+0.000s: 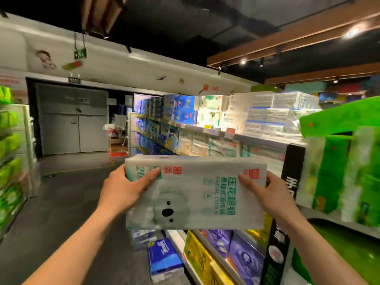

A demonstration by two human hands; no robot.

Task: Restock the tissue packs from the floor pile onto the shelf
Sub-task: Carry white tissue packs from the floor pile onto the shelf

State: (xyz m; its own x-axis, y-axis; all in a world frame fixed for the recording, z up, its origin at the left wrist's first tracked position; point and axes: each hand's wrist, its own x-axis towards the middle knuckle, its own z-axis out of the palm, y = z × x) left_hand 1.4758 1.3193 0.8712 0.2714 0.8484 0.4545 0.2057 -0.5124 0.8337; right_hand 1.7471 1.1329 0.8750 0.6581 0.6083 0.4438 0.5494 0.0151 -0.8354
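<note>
A white tissue pack (195,194) with teal lettering and a koala face is held up at chest height in front of me. My left hand (125,188) grips its left end, thumb across the front. On the opposite end, my right hand (269,192) holds it the same way. The shelf (213,130) runs from the centre to the right, its upper tiers stacked with blue, white and clear tissue packs. On the floor below lies a blue pack (164,258) beside the shelf base.
Green-wrapped rolls (349,171) crowd the right shelf end behind a black sign post (287,182). More green packs (10,161) line a rack at the left. A grey aisle floor (67,202) leads to grey double doors (72,120).
</note>
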